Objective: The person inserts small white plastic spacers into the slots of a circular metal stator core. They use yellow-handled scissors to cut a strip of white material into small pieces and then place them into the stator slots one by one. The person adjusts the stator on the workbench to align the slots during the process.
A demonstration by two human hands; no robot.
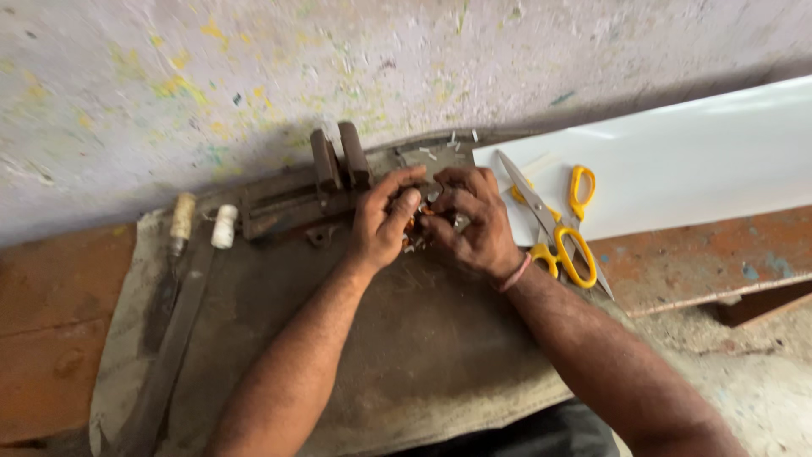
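Copper-coloured wire on a small part (420, 222) is gripped by both closed hands, left hand (382, 222) and right hand (474, 224). Cut scraps (440, 151) are scattered beyond the fingers, yellow scissors (558, 224) are laid just right; work seems unfinished.

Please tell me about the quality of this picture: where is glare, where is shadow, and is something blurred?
Head view: soft daylight; the white glossy sheet shows mild glare along its upper edge. The rusty metal vise casts a dim shadow on the paint-speckled wall. The left hand and right hand hide the small piece between them, so its detail cannot be told. The yellow-handled scissors look sharp; the edges bend slightly.
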